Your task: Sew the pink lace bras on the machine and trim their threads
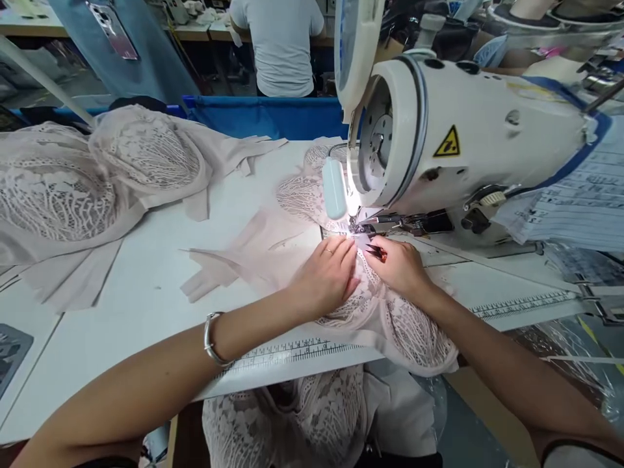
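A pale pink lace garment (pixel 390 318) lies on the white sewing table (pixel 146 286) and runs under the needle of the white sewing machine (pixel 468 136). My left hand (pixel 329 270) rests flat on the lace just in front of the presser foot (pixel 358 227), fingers stretched out and pressing the fabric down. A ring sits on one finger and a silver bracelet (pixel 212 338) on the wrist. My right hand (pixel 397 263) is closed on small reddish thread snips (pixel 377 252), held right beside the needle area and touching the lace.
A heap of similar lace pieces (pixel 88 188) lies at the table's left. A blue bin edge (pixel 268 117) runs behind the table. Another person in a white shirt (pixel 283 45) stands at the back. Paper sheets (pixel 580 201) hang on the machine's right.
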`<state>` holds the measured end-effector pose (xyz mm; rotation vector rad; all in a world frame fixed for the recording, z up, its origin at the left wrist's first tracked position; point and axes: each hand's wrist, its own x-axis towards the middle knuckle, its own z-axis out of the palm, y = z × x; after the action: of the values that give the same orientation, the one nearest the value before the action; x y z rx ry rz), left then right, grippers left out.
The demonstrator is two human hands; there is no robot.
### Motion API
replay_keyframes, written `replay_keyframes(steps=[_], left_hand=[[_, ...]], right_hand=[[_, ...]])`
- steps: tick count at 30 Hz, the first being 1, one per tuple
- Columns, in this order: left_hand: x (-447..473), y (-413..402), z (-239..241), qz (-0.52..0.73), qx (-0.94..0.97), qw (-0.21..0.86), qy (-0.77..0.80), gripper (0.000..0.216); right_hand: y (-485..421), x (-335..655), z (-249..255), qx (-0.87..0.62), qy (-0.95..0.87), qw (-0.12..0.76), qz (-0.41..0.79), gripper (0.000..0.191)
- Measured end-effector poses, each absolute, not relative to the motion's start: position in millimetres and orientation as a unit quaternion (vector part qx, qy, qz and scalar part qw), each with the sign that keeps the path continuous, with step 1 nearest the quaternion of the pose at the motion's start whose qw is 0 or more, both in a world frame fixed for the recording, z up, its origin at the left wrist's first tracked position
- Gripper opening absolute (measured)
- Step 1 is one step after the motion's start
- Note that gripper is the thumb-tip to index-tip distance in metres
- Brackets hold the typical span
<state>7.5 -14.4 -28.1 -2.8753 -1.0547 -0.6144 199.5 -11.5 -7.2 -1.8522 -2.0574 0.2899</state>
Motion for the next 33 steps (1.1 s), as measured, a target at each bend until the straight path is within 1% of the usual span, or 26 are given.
replay_keyframes(steps=[2,4,9,12,16,21,23,25,28,30,33], left_hand=[[8.3,-19.4,-26.7,-0.155,-0.928,0.079,-0.329,0.053],[9.6,-22.1,-24.1,-0.135,-0.929,0.116,-0.326,0.055],[12.5,-22.5,-18.4,-0.118,-0.932,0.121,-0.320,0.054],[12.1,-20.1,-19.6,-0.111,-0.936,0.135,-0.306,0.053],[10.2,-16.0,-21.2,-0.117,-0.940,0.098,-0.304,0.049],[8.8,-12.0,-17.0,-0.137,-0.938,0.026,-0.316,0.034],[8.5,-10.7,-15.9,-0.139,-0.937,0.016,-0.320,0.033],[8.1,-9.6,-16.2,-0.143,-0.936,0.014,-0.321,0.035],[7.5,-8.4,-18.2,-0.146,-0.935,0.023,-0.323,0.048],[7.3,-8.1,-19.3,-0.142,-0.935,0.027,-0.324,0.054],[7.0,-8.6,-19.7,-0.135,-0.935,0.023,-0.328,0.055]], right_hand=[[-11.4,198.9,-8.7,-0.648,-0.731,0.187,0.099,0.022],[-11.3,198.4,-11.1,-0.643,-0.735,0.196,0.089,0.020],[-11.9,198.1,-17.6,-0.624,-0.752,0.206,0.059,0.011],[-13.1,197.3,-20.8,-0.591,-0.779,0.207,0.030,0.011],[-15.3,195.8,-22.9,-0.545,-0.814,0.200,-0.028,0.020],[-18.3,196.4,-20.5,-0.499,-0.845,0.173,-0.090,0.031],[-19.4,197.3,-19.5,-0.481,-0.854,0.166,-0.107,0.035],[-20.4,198.4,-19.4,-0.468,-0.858,0.167,-0.130,0.037],[-21.2,199.9,-20.3,-0.463,-0.859,0.160,-0.146,0.037],[-21.1,200.6,-20.7,-0.468,-0.860,0.149,-0.135,0.038],[-19.7,200.8,-20.1,-0.485,-0.859,0.127,-0.104,0.042]])
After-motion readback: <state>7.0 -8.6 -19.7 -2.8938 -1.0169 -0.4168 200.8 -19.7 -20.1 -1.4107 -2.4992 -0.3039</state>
